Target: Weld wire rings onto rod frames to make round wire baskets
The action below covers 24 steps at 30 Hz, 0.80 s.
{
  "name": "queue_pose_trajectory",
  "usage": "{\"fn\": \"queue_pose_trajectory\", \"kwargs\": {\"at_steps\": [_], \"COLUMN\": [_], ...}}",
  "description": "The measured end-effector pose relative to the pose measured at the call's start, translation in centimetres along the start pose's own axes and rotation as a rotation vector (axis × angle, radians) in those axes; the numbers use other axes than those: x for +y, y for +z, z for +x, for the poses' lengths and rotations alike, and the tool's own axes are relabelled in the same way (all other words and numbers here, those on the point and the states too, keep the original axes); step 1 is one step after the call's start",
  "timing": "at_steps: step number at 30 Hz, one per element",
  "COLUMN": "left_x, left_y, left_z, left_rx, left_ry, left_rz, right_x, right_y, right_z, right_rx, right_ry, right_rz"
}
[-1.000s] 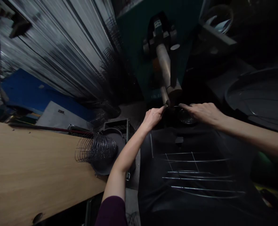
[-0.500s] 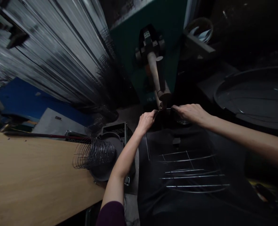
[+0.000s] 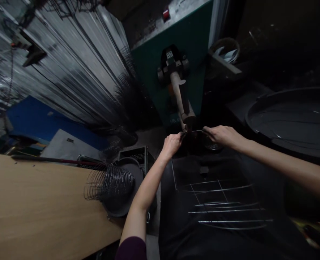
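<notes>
My left hand (image 3: 172, 144) and my right hand (image 3: 221, 135) pinch the two sides of a thin wire ring (image 3: 197, 132), held under the tip of a machine's electrode arm (image 3: 182, 104). That arm slants down from a dark clamp head (image 3: 173, 65) on a green machine body (image 3: 187, 47). Both hands' fingers are closed on the wire. Below the hands lies a wire grid frame (image 3: 225, 206) on a dark surface.
A stack of wire rings (image 3: 108, 180) lies on its side at the edge of a wooden table (image 3: 35, 209) on the left. Bundles of long metal rods (image 3: 67, 61) lean behind it. A large dark tub (image 3: 292, 119) sits at the right.
The view has tilted up a little, showing more of the green machine. Both hands stay on the wire ring under the arm tip, now slightly closer together.
</notes>
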<state>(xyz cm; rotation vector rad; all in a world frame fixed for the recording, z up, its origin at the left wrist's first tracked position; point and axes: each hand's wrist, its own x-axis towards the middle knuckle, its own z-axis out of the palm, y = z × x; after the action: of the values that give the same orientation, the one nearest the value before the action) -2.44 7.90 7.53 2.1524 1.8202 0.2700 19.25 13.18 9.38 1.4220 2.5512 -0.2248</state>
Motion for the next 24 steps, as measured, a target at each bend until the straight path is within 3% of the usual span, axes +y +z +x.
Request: {"fn": "queue_pose_trajectory", "kwargs": {"at_steps": [4,9,12,14,17,18,19,20,22,24], "left_x": [-0.3,0.2,0.3,-0.5,-1.8,-2.0,-1.9,-1.7,-0.7,0.2], "left_y": [0.4,0.3,-0.7,-0.9,1.3,2.7,4.4,6.2,9.3,10.8], "left_z": [0.1,0.6,-1.5,-4.6,-11.0,-13.0,-14.6,-15.9,-17.0,-17.1], "left_rx": [-0.001,0.017,0.073,0.159,0.252,0.215,0.091,-0.096,-0.308,-0.325], "left_ry": [-0.023,-0.048,-0.056,-0.078,-0.351,-0.476,-0.569,-0.617,-0.667,-0.66], "left_rz": [0.002,-0.061,-0.257,-0.492,-0.86,-0.984,-1.124,-1.248,-1.454,-1.613], "right_x": [1.5,3.2,2.0,1.0,0.9,1.1,1.4,1.6,1.5,1.0], "right_y": [0.1,0.1,-0.1,-0.7,-1.6,-1.7,-1.7,-1.6,-0.9,0.1], "right_z": [0.1,-1.8,-4.5,-6.4,-8.3,-8.6,-8.8,-8.9,-9.0,-8.9], "right_rx": [0.004,-0.184,-0.043,0.115,0.295,0.344,0.391,0.437,0.513,0.566], "right_ry": [-0.027,0.011,0.085,0.112,0.198,0.236,0.268,0.298,0.328,0.311], "right_rz": [0.159,0.353,0.374,0.413,0.45,0.452,0.46,0.477,0.561,0.699]}}
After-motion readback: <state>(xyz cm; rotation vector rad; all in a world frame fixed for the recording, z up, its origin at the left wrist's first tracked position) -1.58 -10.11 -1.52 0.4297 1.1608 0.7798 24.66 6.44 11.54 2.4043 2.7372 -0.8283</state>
